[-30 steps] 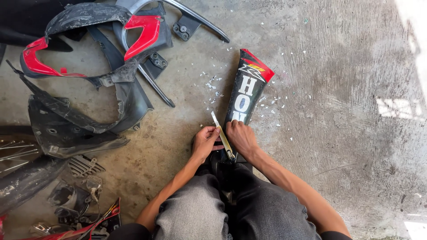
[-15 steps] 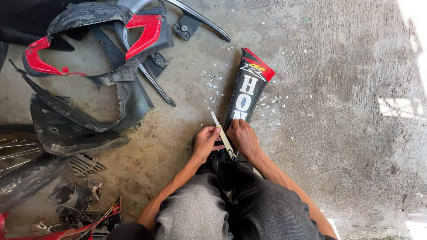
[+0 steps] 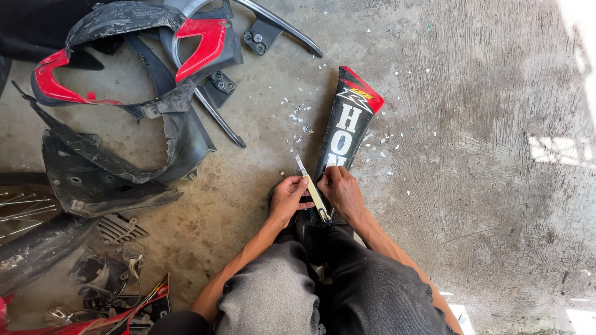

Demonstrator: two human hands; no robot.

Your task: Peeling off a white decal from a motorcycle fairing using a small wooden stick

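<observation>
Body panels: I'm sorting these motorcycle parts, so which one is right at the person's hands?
The long black panel with the red tip, lying alone beside the right hand. The other panels are heaped at upper left, away from both hands.

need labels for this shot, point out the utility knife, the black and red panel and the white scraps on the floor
utility knife point(image 3: 312, 189), head view, on its pale handle between the hands
black and red panel point(image 3: 347, 124), head view, on its black middle
white scraps point(image 3: 300, 118), head view, on the cluster left of the panel

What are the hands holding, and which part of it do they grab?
The left hand pinches a thin yellow utility knife around its middle. The right hand grips the near end of the black and red panel.
</observation>
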